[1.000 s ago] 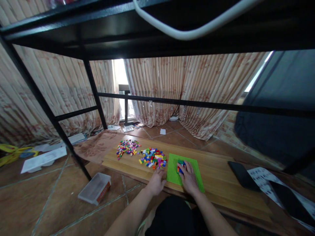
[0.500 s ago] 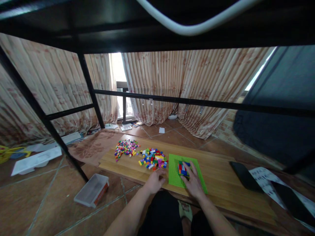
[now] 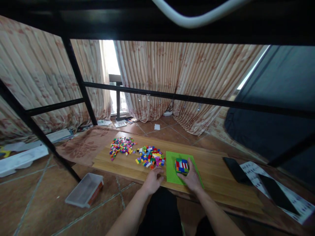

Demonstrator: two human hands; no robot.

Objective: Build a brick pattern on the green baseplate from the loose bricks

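A small block of toy bricks (image 3: pixel 181 166), mostly blue, red, white and green, sits on a bright green baseplate (image 3: pixel 172 177). My right hand (image 3: pixel 193 179) lies at its right and near side, thumb and index finger spread around the corner; whether they touch it I cannot tell. My left hand (image 3: pixel 153 181) hovers between the baseplate's left edge and a pile of larger mixed bricks (image 3: pixel 151 156), fingers loosely curved with a gap to the thumb. No brick shows in it.
Smaller colourful pieces (image 3: pixel 121 146) are heaped farther left on the wooden board (image 3: pixel 216 183). A clear plastic box (image 3: pixel 85 190) stands on the tiled floor. Rightward lie a dark tablet-like slab (image 3: pixel 237 170) and printed sheets (image 3: pixel 251 170). A black frame bar (image 3: pixel 157 94) crosses ahead.
My right hand has drawn back from over the brick block toward its right side, uncovering the red and white top. My left hand has barely moved. The view has shifted slightly.
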